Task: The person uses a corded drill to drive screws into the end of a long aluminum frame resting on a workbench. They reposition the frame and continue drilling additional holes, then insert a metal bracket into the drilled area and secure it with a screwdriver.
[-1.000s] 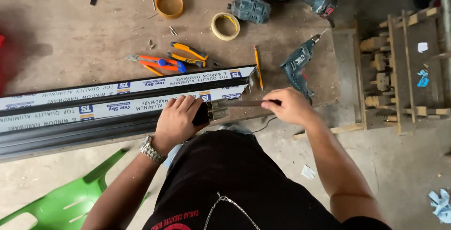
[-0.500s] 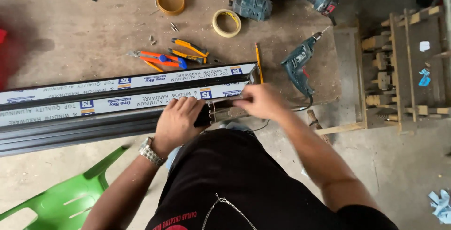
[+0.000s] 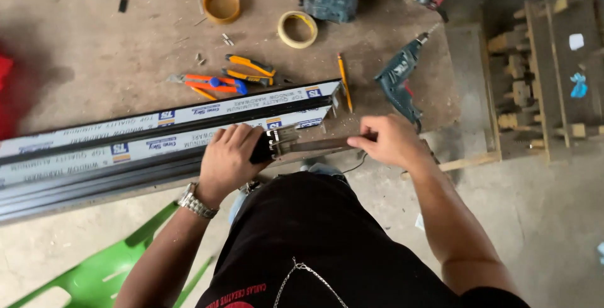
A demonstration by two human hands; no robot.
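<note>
Left hand point(image 3: 229, 160): grip wrapped over the black end of the metal strip point(image 3: 314, 145), pinning it against the profile point(image 3: 163, 138).
Right hand point(image 3: 391, 142): fingers pinching the strip's free end, off the tabletop point(image 3: 126, 50) edge.
Doing it well: probably keep the strip level with the profile, left hand firm.
Nearby: drill point(image 3: 399, 80), pencil point(image 3: 344, 81), pliers point(image 3: 251, 69).

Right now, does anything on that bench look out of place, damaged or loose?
Nothing looks damaged. Small loose bits lie scattered on the worktable near the pliers, and a pencil lies beside the end of the aluminium profiles. Both hands, left and right, hold a metal piece at that end.
</note>
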